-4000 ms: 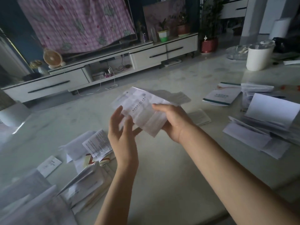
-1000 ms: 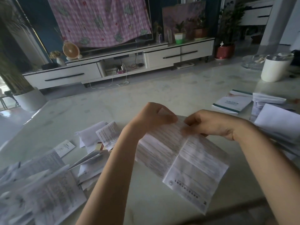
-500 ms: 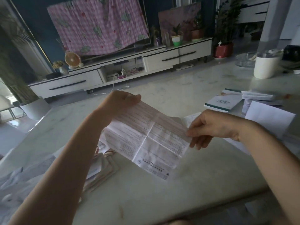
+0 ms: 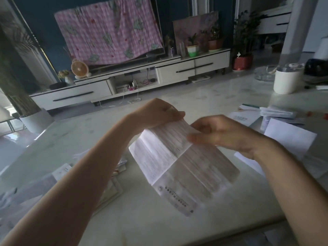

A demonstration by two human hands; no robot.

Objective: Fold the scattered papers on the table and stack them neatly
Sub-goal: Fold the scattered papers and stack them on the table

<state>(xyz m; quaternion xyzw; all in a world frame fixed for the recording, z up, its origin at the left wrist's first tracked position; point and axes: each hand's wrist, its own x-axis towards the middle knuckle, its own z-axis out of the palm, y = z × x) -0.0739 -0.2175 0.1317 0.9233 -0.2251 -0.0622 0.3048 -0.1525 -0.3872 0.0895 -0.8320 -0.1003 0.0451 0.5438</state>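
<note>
Since half a second ago the left hand point(image 4: 159, 112) and right hand point(image 4: 223, 134) have drawn close, each pinching the top edge of the printed leaflet point(image 4: 177, 162), which hangs above the desk point(image 4: 85, 132), buckling along its crease (folding apparently begun).

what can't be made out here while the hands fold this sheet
Head view only.
Text on the printed sheet: too small and blurred to read.
The scattered papers at lower left: blurred, partly hidden by the left forearm.
The folded papers at right: partly behind the right hand and forearm.
The booklet beyond them: cover print too small to read.
</note>
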